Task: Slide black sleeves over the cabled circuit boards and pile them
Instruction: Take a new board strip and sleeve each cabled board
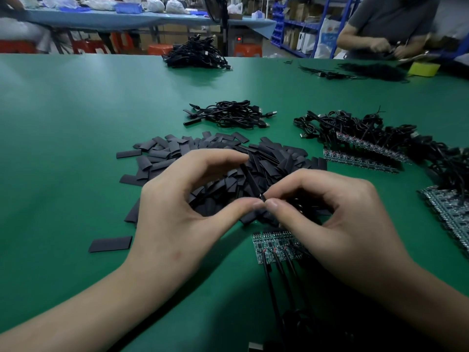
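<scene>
1. Boards (pixel 276 246) lie side by side on the green table (pixel 76 138), partly under the right hand (pixel 337 217); their black cables (pixel 275 288) run towards the camera.
2. A loose sleeve (pixel 110 244) lies flat, left of the left wrist.
3. The left hand (pixel 182 207) holds one sleeve (pixel 251 180) edge-on between curled forefinger and thumb, above the heap.
4. The right hand's thumb and forefinger pinch that sleeve's lower end, thumb tip touching the left thumb tip. Whether a board is inside it cannot be told.
5. The sleeve heap (pixel 203 153) spreads behind and beneath both hands.
6. To the right lie rows of bare boards (pixel 360 160) with tangled cables (pixel 355 125); another row (pixel 451 214) sits at the right edge.
7. Beyond the heap lies a small bundle (pixel 228 116) of cables, some ends in black sleeves.
8. At the table's far edge sits a bigger black pile (pixel 195 55).
9. Far right, another person (pixel 388 24) works with both hands near a yellow block (pixel 423 68).
</scene>
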